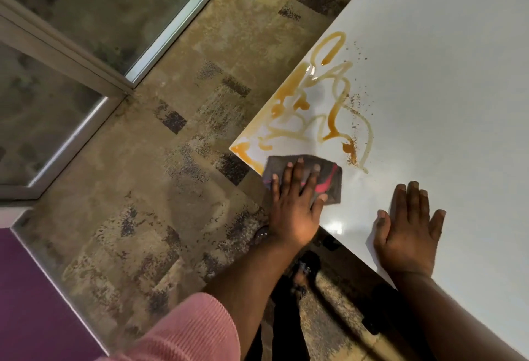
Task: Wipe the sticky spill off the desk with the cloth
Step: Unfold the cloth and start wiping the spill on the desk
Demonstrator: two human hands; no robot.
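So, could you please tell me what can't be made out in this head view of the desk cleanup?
- Cloth: its middle is covered by the left hand; the red pattern cannot be read.
- Desk: cut off by the top and right edges.
- Dark specks beside the spill: too small to identify.
- Under the right hand: hidden.
- Dark object below the desk edge: blurred.

One white desk point(446, 80) bearing one amber spill point(312, 111) of looping trails with scattered dark specks; one dark cloth point(332, 173); two bare hands, left hand point(294, 206) and right hand point(406, 232); one pink sleeve point(189, 332); one patterned carpet floor point(160, 177)
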